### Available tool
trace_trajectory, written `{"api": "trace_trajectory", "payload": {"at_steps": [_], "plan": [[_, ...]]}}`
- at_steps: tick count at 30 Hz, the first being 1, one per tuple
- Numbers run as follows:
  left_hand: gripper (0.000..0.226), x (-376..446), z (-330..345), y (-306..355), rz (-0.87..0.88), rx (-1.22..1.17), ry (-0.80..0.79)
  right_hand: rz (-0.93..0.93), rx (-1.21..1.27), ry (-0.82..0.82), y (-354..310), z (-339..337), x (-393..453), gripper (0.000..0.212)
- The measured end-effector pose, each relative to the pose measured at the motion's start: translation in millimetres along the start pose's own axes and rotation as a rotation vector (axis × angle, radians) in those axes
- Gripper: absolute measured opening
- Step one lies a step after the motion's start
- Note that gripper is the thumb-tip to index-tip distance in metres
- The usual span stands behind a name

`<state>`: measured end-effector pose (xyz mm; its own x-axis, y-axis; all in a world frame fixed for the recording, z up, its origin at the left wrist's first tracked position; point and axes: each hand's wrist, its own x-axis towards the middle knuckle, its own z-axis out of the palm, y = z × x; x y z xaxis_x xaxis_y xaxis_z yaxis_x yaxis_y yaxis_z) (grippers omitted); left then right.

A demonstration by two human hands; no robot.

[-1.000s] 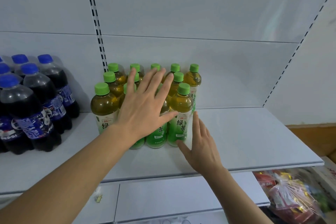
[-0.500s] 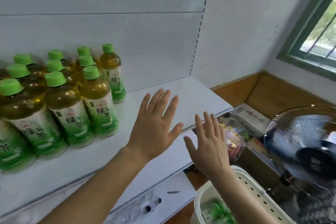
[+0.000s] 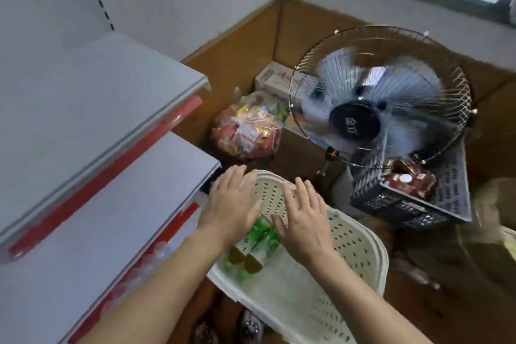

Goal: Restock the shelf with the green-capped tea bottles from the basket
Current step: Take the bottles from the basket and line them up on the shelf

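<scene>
Both hands hover palm-down over the white perforated basket [image 3: 360, 248], fingers spread wide and holding nothing. The left hand [image 3: 233, 204] is above the basket's near-left rim, beside the edge of the lower shelf [image 3: 111, 220]; the right hand [image 3: 304, 220] is just beside it, over the basket's middle. Between and beneath them, two green-capped tea bottles [image 3: 257, 243] lie on their sides at the bottom of the basket, side by side and touching, caps pointing toward the person. The upper shelf [image 3: 83, 92] to the left shows a bare grey surface with a red strip along its front edge. Beyond the basket, on the floor, sit a clear bag of colourful packets [image 3: 245, 134], a white carton [image 3: 275, 79] and a wire-caged fan [image 3: 382, 98] with blurred blades, standing by a black crate [image 3: 391, 201].
</scene>
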<state>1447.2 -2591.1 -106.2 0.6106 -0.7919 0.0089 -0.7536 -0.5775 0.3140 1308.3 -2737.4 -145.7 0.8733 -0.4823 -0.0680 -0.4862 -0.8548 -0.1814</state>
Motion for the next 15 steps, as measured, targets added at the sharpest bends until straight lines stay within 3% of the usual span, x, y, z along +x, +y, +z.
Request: {"api": "trace_trajectory", "payload": {"at_steps": [9, 15], "plan": [[0.076, 4, 138, -15, -0.147, -0.070, -0.387, 0.167, 0.020, -0.301, 36, 127, -28, 0.081], [0.075, 8, 211, -50, -0.372, -0.113, -0.653, 0.274, 0.080, -0.502, 44, 205, -34, 0.080]]}}
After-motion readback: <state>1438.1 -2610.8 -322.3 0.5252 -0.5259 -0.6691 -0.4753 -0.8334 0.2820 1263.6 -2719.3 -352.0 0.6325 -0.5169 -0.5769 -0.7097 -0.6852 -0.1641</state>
